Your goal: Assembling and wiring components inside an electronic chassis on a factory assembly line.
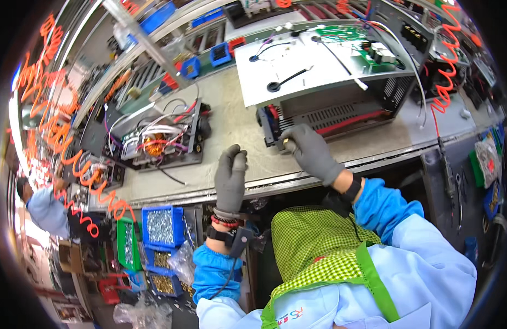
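Observation:
My right hand [313, 153], in a grey glove, pinches a small brass-coloured nut-like piece [287, 142] at the front left corner of a black metal housing [336, 112]. The housing has a slotted floor and a red strip along its inside. Left of it, above the table edge, my left hand [230, 178] is gloved too, with its fingers curled in toward the thumb; whatever they may hold is too small to see. A white panel [259, 82] lies over the back of the housing, carrying black cables and a green circuit board [341, 34].
On the left of the bench [226, 104] stands another opened unit [155, 142] with a copper coil and loose wires. Blue bins [161, 225] of screws and brass parts sit lower left. Coiled orange hoses [61, 142] hang left; a screwdriver-like tool [445, 164] hangs right. A co-worker [48, 208] is far left.

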A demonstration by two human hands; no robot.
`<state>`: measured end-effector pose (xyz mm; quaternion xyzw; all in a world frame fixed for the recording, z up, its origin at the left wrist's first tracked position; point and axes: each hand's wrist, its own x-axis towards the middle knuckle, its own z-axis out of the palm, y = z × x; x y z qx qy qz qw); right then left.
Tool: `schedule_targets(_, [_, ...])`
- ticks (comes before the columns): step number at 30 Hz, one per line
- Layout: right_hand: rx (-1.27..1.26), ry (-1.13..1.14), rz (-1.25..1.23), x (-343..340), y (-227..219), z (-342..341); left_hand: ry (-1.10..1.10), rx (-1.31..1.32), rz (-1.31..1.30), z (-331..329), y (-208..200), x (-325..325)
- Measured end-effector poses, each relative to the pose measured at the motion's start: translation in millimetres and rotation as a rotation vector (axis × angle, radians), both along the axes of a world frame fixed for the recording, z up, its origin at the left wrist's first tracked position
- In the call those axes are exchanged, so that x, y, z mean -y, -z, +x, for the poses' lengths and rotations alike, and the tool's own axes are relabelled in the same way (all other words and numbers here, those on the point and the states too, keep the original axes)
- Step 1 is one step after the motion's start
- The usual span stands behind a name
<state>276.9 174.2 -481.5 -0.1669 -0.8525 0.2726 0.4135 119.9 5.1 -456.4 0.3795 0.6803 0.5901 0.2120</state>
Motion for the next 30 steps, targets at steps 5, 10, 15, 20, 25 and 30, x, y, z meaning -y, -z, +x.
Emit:
schedule_targets(5, [0.536, 0.179, -0.180, -71, 36, -13, 0.116, -0.634, 0.035, -8, 16, -70])
schedule_targets(10, [0.528, -0.153, -0.218, -84, 35, 14, 0.152, -0.727, 0.064, -27, 39, -126])
schedule_targets(15, [0.601, -0.334, -0.845, -66, 25, 40, 0.354, -0.375, 0.110, -36, 55, -150])
schedule_targets(20, [-0.006, 0.124, -0.518, -66, 88, -15, 0.289, -0.550, 0.049, -32, 60, -159])
schedule_targets(25, [0.154, 0.195, -0.354, -59, 94, -32, 0.247, -0.616, 0.036, -31, 66, -159])
schedule_targets(30, [0.210, 0.195, -0.458, -55, 96, -40, 0.208, -0.616, 0.107, -31, 72, -161])
